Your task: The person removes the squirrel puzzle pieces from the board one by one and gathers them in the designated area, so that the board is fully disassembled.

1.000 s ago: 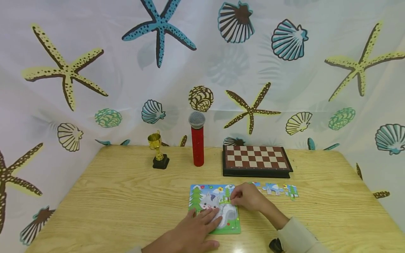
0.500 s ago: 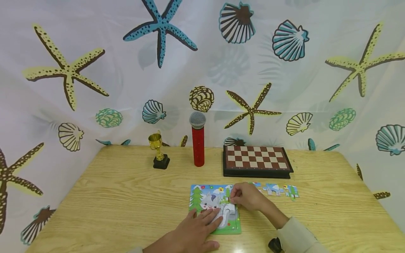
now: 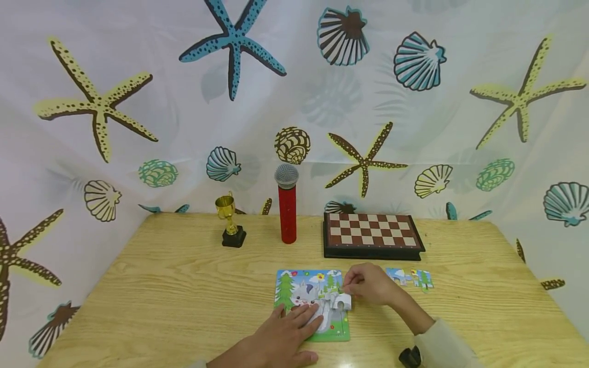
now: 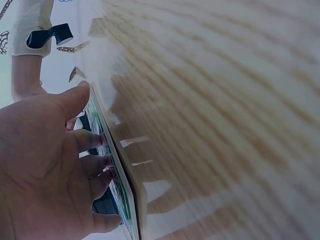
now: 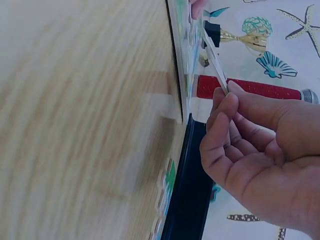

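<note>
The puzzle piece point(image 3: 346, 301), tilted above the right side of the puzzle board point(image 3: 284, 287), is judged light, thin and stiff, tabs prone to creasing; hold a plain edge. Your right hand point(image 3: 374, 284) pinches its edge; your left hand point(image 3: 286, 332) rests on the board, fingers spread; loose pieces point(image 3: 424, 279) lie to the right.

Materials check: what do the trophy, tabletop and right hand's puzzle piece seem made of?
Trophy: metal or metallized plastic, judging by its shiny gold surface. Tabletop: wood or wood-look laminate, showing grain and glossy reflections. Puzzle piece: probably cardboard, being thin and pale-edged.
</note>
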Action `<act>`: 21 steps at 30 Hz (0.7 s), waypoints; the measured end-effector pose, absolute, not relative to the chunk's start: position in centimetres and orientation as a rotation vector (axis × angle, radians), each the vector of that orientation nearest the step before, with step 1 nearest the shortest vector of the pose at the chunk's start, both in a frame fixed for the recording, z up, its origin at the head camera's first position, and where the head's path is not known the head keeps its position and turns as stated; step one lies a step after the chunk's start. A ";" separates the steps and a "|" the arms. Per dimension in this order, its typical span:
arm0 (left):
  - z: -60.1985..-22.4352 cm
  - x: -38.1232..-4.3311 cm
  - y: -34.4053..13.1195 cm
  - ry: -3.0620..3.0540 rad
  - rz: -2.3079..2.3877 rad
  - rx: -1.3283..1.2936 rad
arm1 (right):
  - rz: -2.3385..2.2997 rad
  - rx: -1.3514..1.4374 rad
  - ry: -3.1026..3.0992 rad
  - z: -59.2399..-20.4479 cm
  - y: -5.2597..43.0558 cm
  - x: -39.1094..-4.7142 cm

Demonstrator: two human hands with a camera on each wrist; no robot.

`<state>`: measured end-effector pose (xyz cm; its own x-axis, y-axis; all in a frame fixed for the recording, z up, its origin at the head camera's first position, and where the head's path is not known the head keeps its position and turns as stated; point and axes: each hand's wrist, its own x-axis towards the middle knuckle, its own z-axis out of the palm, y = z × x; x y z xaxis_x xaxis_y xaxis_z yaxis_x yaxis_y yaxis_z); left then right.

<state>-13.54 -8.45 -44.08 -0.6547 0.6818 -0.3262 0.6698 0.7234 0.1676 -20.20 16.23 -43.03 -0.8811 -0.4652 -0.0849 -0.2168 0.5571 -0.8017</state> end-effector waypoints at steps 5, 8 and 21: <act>-44.2 -13.5 -8.5 2.568 0.052 1.059 | -1.239 -0.555 2.483 -42.8 18.0 -20.1; -44.3 -13.6 -8.5 2.568 0.057 1.065 | -1.257 -0.542 2.477 -42.7 19.3 -20.0; -44.4 -13.7 -8.5 2.548 0.079 1.052 | -1.279 -0.504 2.456 -42.6 25.7 -19.4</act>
<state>-13.73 -8.46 -44.39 -0.6468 0.6901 -0.3247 0.6686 0.7179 0.1939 -19.36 25.68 -42.59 -0.8846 -0.4501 -0.1219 -0.1581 0.5354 -0.8296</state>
